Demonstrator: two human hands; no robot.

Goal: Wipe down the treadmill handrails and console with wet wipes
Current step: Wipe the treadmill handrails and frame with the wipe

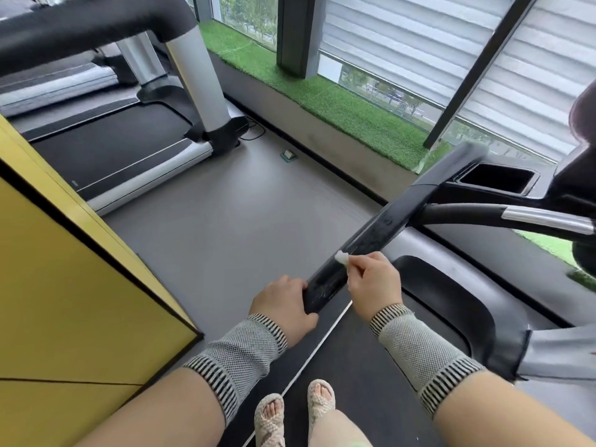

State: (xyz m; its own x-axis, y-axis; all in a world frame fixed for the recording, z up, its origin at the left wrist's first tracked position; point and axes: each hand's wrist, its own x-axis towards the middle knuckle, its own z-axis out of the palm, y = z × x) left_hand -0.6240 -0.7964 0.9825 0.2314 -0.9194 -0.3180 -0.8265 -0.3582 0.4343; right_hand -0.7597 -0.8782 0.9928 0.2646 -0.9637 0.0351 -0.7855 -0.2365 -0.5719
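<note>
A black treadmill handrail runs from the lower middle up to the right, toward the console with its cup recess. Streaks of wetness show along the rail. My left hand grips the near end of the handrail. My right hand pinches a small bunched white wet wipe and presses it against the rail just above the left hand. Both wrists wear grey knitted sleeves.
A yellow panel stands close on the left. A second treadmill is at the upper left across grey floor. A ledge with green turf and windows lies beyond. My sandalled feet stand on the belt.
</note>
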